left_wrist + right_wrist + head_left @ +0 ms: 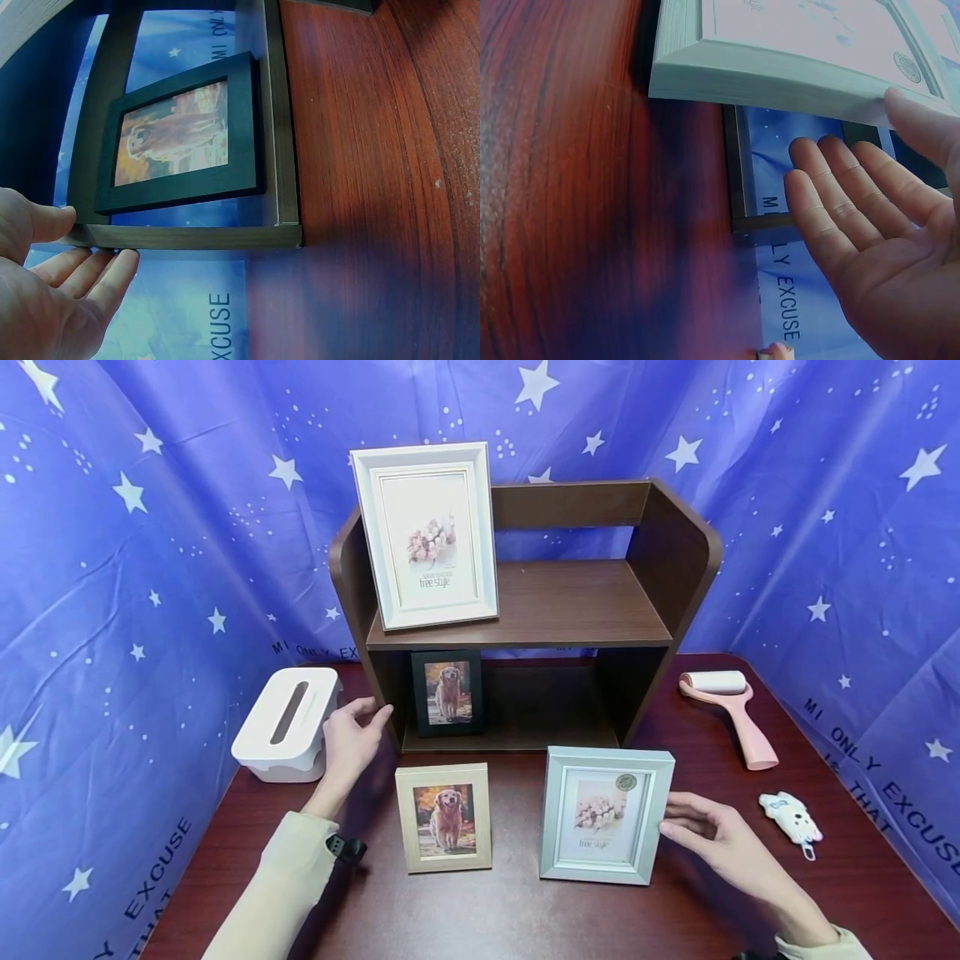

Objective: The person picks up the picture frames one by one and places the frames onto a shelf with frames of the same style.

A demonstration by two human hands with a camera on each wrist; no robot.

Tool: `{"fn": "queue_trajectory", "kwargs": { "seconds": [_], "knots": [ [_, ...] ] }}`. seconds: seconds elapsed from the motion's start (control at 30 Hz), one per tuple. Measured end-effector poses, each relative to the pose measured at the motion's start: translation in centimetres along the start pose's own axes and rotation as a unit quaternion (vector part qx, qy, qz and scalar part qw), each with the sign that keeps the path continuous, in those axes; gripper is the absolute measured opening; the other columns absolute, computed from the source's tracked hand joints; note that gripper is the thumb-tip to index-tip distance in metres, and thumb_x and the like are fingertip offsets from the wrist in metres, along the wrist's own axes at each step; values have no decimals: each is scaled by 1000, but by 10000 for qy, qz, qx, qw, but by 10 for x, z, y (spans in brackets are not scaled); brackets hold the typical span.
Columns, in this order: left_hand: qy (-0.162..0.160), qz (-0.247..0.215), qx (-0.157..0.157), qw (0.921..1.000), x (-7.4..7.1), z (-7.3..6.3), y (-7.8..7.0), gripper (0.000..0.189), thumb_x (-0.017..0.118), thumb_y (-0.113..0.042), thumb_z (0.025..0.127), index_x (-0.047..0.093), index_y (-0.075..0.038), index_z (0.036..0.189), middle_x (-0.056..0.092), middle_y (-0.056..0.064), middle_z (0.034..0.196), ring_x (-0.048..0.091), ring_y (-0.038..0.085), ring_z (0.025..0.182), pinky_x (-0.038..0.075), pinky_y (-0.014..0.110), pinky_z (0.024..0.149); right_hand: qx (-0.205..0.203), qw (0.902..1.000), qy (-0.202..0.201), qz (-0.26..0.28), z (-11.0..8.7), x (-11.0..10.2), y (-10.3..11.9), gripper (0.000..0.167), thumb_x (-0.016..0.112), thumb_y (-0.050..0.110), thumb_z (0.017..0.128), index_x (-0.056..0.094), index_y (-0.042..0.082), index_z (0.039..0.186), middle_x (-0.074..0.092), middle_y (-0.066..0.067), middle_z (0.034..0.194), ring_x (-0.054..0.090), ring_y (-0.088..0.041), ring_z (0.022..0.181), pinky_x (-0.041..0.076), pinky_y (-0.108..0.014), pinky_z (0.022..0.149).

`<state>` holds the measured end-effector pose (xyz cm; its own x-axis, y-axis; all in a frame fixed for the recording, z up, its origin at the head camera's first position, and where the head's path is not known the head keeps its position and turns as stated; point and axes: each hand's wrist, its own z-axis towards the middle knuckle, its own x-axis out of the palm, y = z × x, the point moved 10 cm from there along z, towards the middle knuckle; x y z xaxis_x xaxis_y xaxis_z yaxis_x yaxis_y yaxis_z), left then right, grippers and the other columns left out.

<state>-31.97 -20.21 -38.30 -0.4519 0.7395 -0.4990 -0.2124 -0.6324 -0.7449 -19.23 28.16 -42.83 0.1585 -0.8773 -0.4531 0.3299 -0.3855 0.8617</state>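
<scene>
My left hand (354, 737) is at the left side panel of a dark brown two-tier shelf (570, 602). In the left wrist view its thumb is on the inner side and its fingers on the outer side, pinching the panel. Inside the lower tier stands a black photo frame (251, 150) with a dog picture. My right hand (708, 835) is beside a silvery-green photo frame (606, 872) standing on the table. Its thumb touches the frame's right edge, while the other fingers extend behind, loosely spread. A beige photo frame (442, 864) with a dog picture stands left of it.
A large white photo frame (480, 527) leans on the shelf's upper left. Next to my left hand sits a white tissue box (258, 718). A pink lint roller (738, 718) and a white dog-shaped item (790, 817) lie on the table's right (825, 902).
</scene>
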Motion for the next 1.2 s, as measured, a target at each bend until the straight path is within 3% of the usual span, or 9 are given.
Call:
{"fn": "queue_trajectory", "kwargs": {
  "seconds": [0.4,0.8,1.2],
  "knots": [
    [-6,52,-19,10000,0,0,1,29,75,-25,83,73,-1,100,71,11,92,64,25,79,46,40,70,-215,9988,-21,429,5,2,5,33,65,-10,85,56,-11,116,67,-13,104,67,-17,88,53,-28,72],
    [6,58,61,10000,-2,0,-3,29,75,-24,84,73,-1,101,71,12,92,63,26,78,45,41,69,-351,9982,-131,467,8,4,10,24,63,-13,85,59,-12,109,68,-14,98,67,-14,86,52,-25,71],
    [-3,83,59,9999,-1,1,-2,28,75,-24,83,73,-1,100,71,10,92,62,25,78,45,40,69,-163,9991,-386,-72,14,0,14,25,65,-9,85,61,-8,110,69,-15,96,67,-13,83,52,-23,68]
  ]
}}
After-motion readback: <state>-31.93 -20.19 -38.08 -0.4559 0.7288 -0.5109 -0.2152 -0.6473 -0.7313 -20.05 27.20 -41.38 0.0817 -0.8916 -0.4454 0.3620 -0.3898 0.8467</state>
